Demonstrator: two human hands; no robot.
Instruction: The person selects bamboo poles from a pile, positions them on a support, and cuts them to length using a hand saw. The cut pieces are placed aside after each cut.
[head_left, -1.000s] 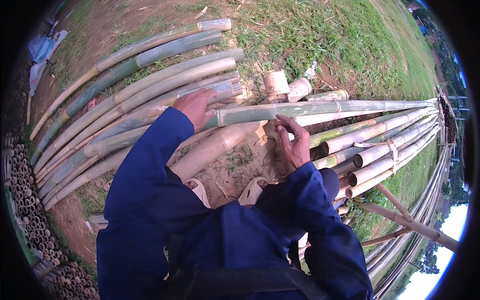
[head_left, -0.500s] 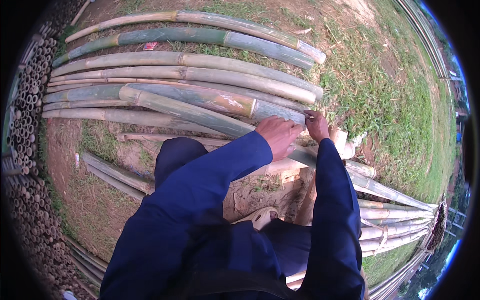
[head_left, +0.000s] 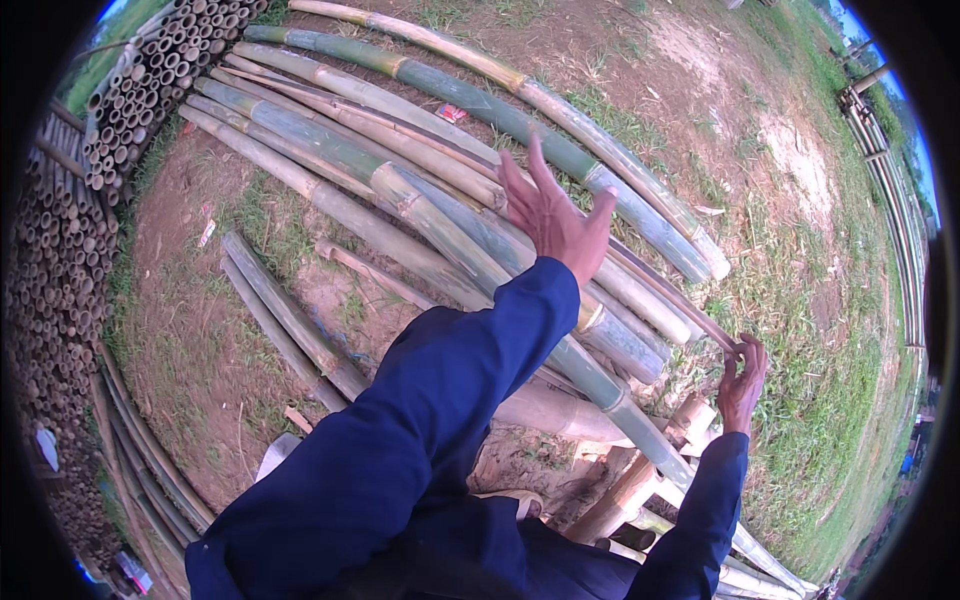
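My right hand (head_left: 742,385) is closed on the near end of a thin brown bamboo strip (head_left: 678,294), pinched between thumb and fingers. The strip runs back to the upper left along the thick bamboo poles, passing under or behind my left hand. Fingers spread, my left hand (head_left: 556,222) hovers over the poles; I cannot tell whether it touches the strip. Below it, a greenish bamboo pole (head_left: 578,367) lies slantwise across the others. A thick pole with a pale grey end (head_left: 630,345) lies just left of my right hand.
Two long poles, one a green bamboo pole (head_left: 470,108), lie farther out on the ground. Stacked cut bamboo (head_left: 60,260) fills the left side. Wooden supports (head_left: 615,500) stand low by my feet. Two shorter poles (head_left: 290,315) lie at left. Grass (head_left: 810,400) spreads at right.
My hands were close together at a thick pole's end; now they are apart, the left raised and spread, the right farther right with the strip. The view has turned, so the poles slope more steeply.
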